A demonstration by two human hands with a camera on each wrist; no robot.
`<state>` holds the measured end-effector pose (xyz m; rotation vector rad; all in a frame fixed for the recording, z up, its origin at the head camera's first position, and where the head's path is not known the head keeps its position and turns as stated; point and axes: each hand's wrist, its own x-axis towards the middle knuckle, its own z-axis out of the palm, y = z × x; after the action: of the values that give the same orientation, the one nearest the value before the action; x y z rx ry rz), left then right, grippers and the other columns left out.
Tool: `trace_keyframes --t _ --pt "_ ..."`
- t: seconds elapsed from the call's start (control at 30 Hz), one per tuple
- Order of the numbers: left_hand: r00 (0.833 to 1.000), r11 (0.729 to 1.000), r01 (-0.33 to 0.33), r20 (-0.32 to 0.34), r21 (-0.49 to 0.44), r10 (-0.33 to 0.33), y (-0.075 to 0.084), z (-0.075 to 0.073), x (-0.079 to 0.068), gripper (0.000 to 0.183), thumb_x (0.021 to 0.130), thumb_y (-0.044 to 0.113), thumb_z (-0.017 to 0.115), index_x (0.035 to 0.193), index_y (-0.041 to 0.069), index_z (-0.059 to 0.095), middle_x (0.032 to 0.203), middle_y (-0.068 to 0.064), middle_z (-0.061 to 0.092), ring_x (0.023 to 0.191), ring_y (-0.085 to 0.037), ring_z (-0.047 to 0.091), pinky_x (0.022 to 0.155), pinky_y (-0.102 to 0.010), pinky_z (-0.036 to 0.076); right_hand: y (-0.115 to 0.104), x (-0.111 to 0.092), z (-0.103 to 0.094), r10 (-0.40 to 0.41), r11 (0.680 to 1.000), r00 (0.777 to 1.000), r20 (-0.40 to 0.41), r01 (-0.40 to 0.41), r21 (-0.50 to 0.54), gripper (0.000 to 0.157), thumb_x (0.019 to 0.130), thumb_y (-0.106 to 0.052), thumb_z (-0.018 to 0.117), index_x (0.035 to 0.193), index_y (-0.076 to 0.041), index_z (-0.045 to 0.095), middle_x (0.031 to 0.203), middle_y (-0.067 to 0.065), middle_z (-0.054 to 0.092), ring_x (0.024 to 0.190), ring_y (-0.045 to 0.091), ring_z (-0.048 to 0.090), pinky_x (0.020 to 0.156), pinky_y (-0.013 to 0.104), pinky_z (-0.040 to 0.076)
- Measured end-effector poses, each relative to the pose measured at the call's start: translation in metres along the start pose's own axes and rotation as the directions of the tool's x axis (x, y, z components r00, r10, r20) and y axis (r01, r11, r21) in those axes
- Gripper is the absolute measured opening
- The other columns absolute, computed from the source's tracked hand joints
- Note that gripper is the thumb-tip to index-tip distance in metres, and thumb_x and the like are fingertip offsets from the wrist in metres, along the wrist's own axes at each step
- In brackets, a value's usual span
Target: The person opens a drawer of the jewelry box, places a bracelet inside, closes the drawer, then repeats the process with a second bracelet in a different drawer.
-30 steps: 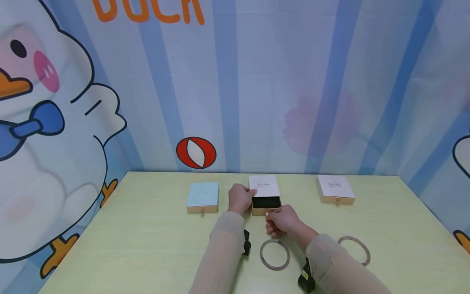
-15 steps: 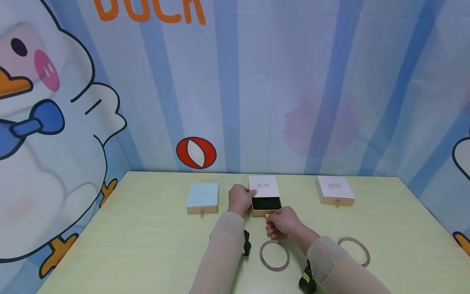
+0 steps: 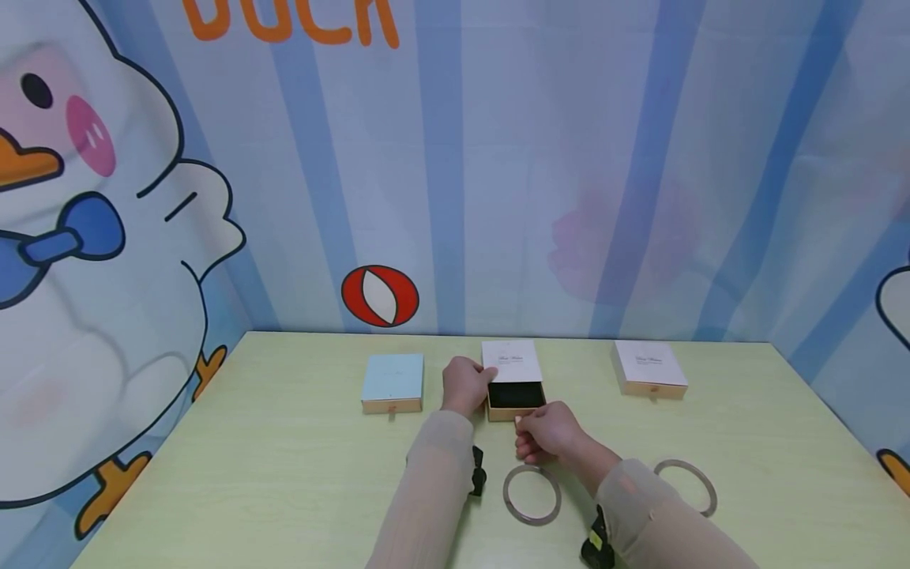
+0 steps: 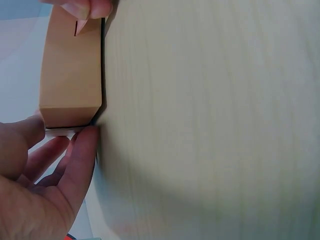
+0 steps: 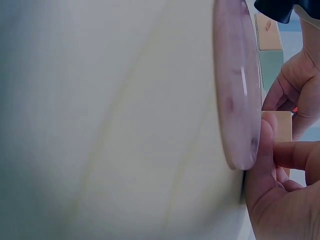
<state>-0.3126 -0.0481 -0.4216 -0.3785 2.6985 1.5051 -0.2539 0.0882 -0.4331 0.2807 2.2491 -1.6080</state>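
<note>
A small drawer-style gift box with a white sleeve [image 3: 512,361] stands at the middle back, its tan drawer [image 3: 501,414] partly pulled out. Black lining [image 3: 517,393] shows inside the drawer. My left hand [image 3: 465,386] grips the left side of the sleeve; in the left wrist view its thumb and fingers [image 4: 80,170] lie at the sleeve's edge. At the drawer's front, my right hand [image 3: 553,433] pinches the small pull tab [image 4: 80,26]. A greyish-purple bangle [image 3: 507,494] lies flat in front of the box, close to my right hand, and looms large in the right wrist view.
To the left sits a light blue drawer box [image 3: 392,378], to the right another white one [image 3: 648,363], both shut. A second bangle [image 3: 710,488] lies beyond my right forearm, partly covered by the sleeve. A printed curtain [image 3: 498,174] hangs behind the table [image 3: 284,458].
The drawer has slid slightly further out toward me, with my right hand moving back along with it. My left hand has stayed in place on the sleeve.
</note>
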Motion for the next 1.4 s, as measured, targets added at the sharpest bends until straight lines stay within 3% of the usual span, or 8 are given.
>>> trace_keyframes --t 0.67,1.03,1.4 --pt "1.0 1.0 0.011 0.008 0.003 -0.011 0.0 0.001 0.003 0.025 0.088 0.027 0.067 0.097 0.004 0.069 0.084 -0.008 0.063 0.068 -0.019 0.057 0.054 -0.025 0.044 -0.002 -0.008 -0.003 -0.016 0.998 1.0 0.004 0.017 -0.055 0.023 0.095 -0.015 0.054 0.085 0.003 0.066 0.062 0.003 0.061 0.05 0.009 0.057 0.046 0.021 0.047" --pt "1.0 1.0 -0.011 -0.005 0.013 0.011 0.004 -0.002 -0.002 0.025 0.088 0.027 0.067 0.096 0.004 0.07 0.087 -0.008 0.064 0.072 -0.019 0.057 0.058 -0.026 0.045 0.0 -0.009 -0.004 -0.041 0.993 0.999 -0.008 0.04 -0.107 0.025 0.095 -0.016 0.055 0.079 0.0 0.066 0.059 0.001 0.058 0.047 0.008 0.048 0.045 0.02 0.037" --pt "1.0 1.0 -0.015 -0.012 0.02 0.015 0.003 -0.002 -0.004 0.024 0.089 0.026 0.067 0.095 0.003 0.07 0.085 -0.008 0.065 0.071 -0.019 0.056 0.057 -0.026 0.044 0.002 -0.013 -0.003 -0.023 0.993 1.0 -0.011 0.022 -0.114 0.026 0.096 -0.018 0.054 0.079 -0.001 0.066 0.061 0.001 0.057 0.049 0.009 0.048 0.047 0.02 0.038"
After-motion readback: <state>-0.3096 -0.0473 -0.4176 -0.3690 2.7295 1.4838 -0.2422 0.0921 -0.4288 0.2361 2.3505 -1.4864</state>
